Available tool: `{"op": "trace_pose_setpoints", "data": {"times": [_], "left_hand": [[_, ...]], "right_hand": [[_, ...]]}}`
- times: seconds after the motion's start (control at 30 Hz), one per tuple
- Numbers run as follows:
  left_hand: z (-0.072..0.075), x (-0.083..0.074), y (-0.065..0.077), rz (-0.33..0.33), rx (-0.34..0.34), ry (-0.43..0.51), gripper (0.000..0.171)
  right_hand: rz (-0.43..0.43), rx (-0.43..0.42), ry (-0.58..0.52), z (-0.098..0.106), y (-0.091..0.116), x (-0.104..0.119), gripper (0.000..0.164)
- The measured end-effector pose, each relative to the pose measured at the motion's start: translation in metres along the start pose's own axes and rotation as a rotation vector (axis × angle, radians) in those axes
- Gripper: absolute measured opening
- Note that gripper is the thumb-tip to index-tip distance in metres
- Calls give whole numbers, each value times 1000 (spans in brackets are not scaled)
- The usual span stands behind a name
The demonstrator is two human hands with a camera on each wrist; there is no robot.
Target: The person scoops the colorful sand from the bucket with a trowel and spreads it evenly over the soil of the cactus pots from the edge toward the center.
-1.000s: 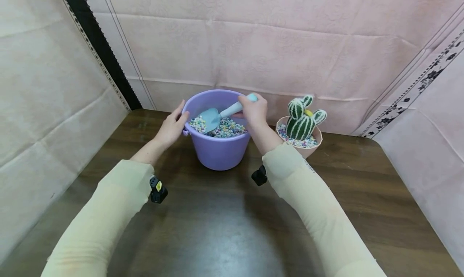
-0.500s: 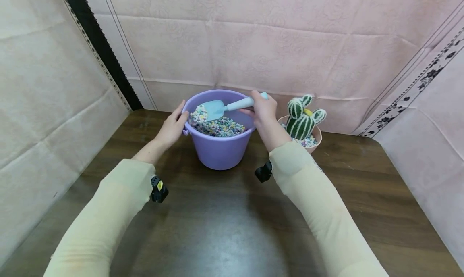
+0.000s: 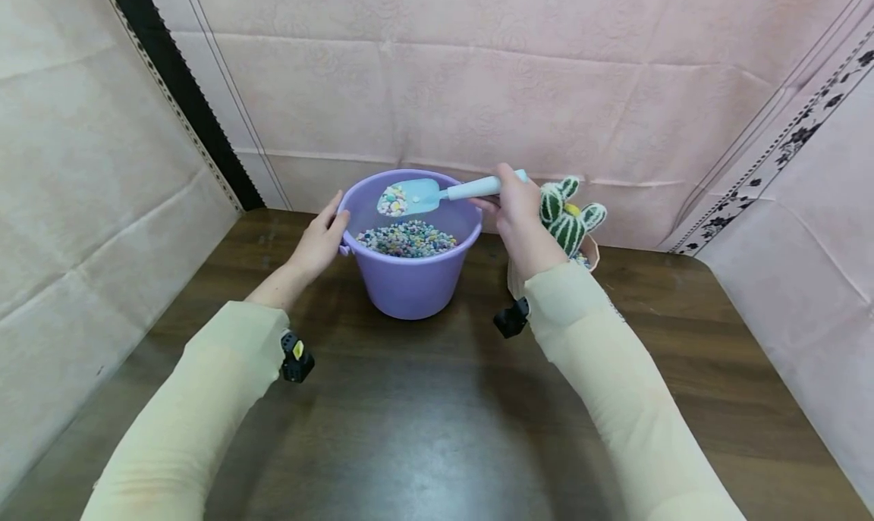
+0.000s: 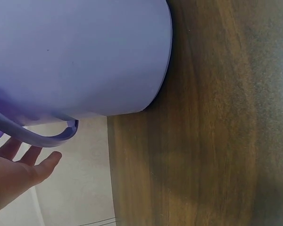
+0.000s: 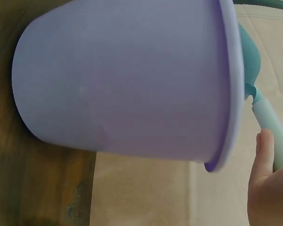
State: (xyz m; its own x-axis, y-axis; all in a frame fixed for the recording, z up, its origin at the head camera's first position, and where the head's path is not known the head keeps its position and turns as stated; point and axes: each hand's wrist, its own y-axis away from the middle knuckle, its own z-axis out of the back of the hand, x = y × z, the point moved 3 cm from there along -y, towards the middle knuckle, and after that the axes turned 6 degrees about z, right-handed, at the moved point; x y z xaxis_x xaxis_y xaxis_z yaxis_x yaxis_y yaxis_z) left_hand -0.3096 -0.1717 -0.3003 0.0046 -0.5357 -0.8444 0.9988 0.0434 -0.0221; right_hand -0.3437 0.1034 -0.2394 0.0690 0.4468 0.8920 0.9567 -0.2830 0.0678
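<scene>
A lavender bucket [image 3: 410, 290] stands on the table, with small pastel beads [image 3: 407, 239] in its lower part. My left hand [image 3: 315, 244] rests against the left side of its rim. In the left wrist view that hand's spread fingers [image 4: 47, 165] lie beside the bucket's hanging handle [image 4: 47, 140]. My right hand [image 3: 522, 216] grips the handle of a light blue toy shovel [image 3: 425, 195], whose blade is over the bucket's opening and carries a small heap of beads. In the right wrist view, the bucket's rim partly hides the blade.
A knitted cactus [image 3: 568, 229] in a pale pink pot [image 3: 591, 252] stands to the right of the bucket, partly hidden by my right hand. The dark wooden table [image 3: 410, 415] is bordered by a pale patterned cloth [image 3: 512, 96] behind and at the sides.
The shovel has risen from the beads with a heap on its blade, and my right hand has moved right and slightly up, now covering part of the cactus pot. My left hand stays at the rim.
</scene>
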Motion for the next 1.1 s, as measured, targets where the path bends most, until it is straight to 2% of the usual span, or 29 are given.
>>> {"op": "trace_pose_setpoints", "data": {"times": [0.1, 0.2, 0.3, 0.37, 0.47, 0.53, 0.63, 0.73, 0.83, 0.93, 1.1], "left_hand": [[0, 0, -1, 3, 0, 1, 56], [-1, -3, -4, 15, 28, 20, 56], [-2, -6, -6, 30, 52, 42, 57], [-2, -10, -7, 28, 40, 34, 59], [-2, -23, -7, 3, -14, 22, 62], [-3, -37, -6, -37, -66, 19, 63], [-10, -60, -3, -112, -104, 34, 63], [-19, -83, 2, -185, -111, 61, 61], [-32, -102, 6, -233, -80, 98, 60], [-49, -117, 8, -263, -23, 119, 60], [-84, -134, 9, -314, 70, 97, 59]], "right_hand": [[-7, 6, 3, 4, -2, 5, 6], [-14, 3, -8, 10, -4, 11, 11], [-15, -6, -27, 17, -6, 18, 7], [-5, -15, -43, 21, -8, 24, 2], [0, -28, -72, 29, -11, 35, 10], [6, -31, -95, 35, -12, 46, 12], [4, -36, -117, 47, -12, 64, 12], [-6, -43, -137, 61, -13, 81, 10], [-22, -74, -174, 79, -17, 95, 11], [-34, -111, -222, 100, -20, 108, 16], [-20, -141, -282, 136, -25, 126, 16]]}}
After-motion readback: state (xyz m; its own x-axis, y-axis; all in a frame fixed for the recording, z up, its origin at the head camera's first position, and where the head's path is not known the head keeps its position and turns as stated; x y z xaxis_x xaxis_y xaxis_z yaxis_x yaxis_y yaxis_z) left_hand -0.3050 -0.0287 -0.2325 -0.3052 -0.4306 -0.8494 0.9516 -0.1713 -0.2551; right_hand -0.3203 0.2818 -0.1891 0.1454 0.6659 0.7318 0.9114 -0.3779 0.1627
